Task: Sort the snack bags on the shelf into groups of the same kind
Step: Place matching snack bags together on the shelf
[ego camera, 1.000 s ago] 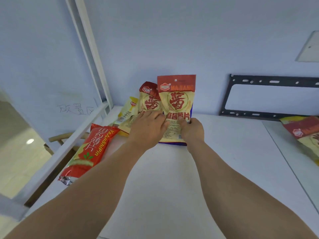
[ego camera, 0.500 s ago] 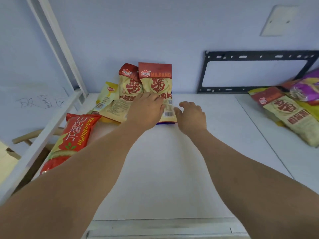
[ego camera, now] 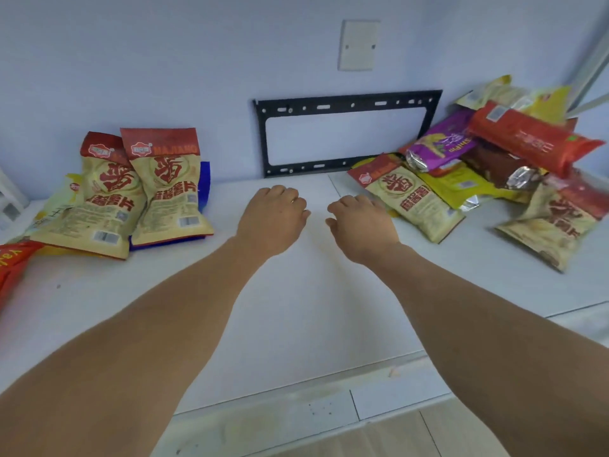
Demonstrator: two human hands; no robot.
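Hands hover empty over the bare middle of the shelf [ego camera: 296, 291]: our left hand [ego camera: 272, 214] and right hand [ego camera: 361, 225] both hang with fingers loosely curled, gripping nothing. We judge we are between groups. At centre left, two beige-and-red bags [ego camera: 138, 189] lean side by side against the wall, seemingly so like sits with like; a blue bag [ego camera: 205, 179] peeks from behind them, a pale yellow one [ego camera: 61, 199] lies at their left, and a red bag [ego camera: 13, 262] shows at the left edge. At upper right the unsorted heap [ego camera: 494, 159] holds two more beige-and-red bags [ego camera: 412, 196], one purple, one long red, one brown, and several yellow we cannot count.
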